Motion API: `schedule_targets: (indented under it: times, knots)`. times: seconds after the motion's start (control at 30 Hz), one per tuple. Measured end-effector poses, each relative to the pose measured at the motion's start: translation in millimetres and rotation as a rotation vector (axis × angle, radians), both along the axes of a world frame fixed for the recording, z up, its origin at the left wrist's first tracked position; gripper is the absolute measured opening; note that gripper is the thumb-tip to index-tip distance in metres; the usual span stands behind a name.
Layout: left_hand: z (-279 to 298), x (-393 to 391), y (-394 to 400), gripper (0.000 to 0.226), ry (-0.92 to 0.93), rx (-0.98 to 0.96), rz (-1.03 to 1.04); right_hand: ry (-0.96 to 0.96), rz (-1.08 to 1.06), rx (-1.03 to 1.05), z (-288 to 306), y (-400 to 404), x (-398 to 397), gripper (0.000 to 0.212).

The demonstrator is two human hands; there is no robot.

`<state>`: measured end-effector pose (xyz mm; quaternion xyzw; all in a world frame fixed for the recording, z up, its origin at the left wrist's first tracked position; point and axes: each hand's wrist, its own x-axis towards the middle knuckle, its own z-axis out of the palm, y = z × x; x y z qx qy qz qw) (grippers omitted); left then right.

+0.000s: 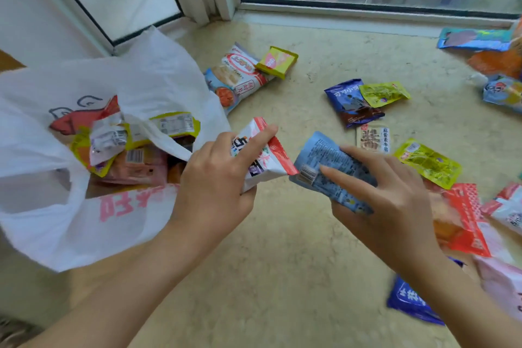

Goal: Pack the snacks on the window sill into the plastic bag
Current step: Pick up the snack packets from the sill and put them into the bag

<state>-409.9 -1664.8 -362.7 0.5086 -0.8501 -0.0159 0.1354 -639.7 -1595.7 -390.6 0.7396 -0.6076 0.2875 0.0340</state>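
A white plastic bag (pixel 70 220) with pink print lies open on the left of the sill, with several snack packets inside. My left hand (pixel 214 186) grips a white and red snack packet (pixel 271 161) just right of the bag's mouth. My right hand (pixel 387 200) holds a light blue snack packet (pixel 324 161), label side up, above the sill. Loose snacks lie on the beige stone sill (pixel 282 248): a white rice cracker bag (pixel 240 76), a yellow packet (pixel 278 61), a dark blue packet (pixel 350 102) and green packets (pixel 384 93).
More packets crowd the right edge: a green one (pixel 429 162), a red one (pixel 466 217), a blue one (pixel 409 302) under my right forearm, and a blue bag (pixel 474 38) at the back. Window frames (pixel 367 8) border the sill behind.
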Motion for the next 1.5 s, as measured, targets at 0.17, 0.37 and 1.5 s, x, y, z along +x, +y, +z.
schedule_targets:
  times: [0.17,0.37,1.5]
  knots:
    - [22.7,47.1,19.7,0.088,0.047,0.029,0.018,-0.022,0.104,-0.012,25.3,9.1,45.3,0.042]
    - [45.5,114.1,21.2,0.086,-0.016,-0.006,0.115,-0.061,0.147,0.000,43.9,-0.7,99.7,0.041]
    - [-73.2,233.3,-43.8,0.071,-0.429,0.007,0.067,0.237,0.482,0.202,-64.7,-107.1,218.9,0.061]
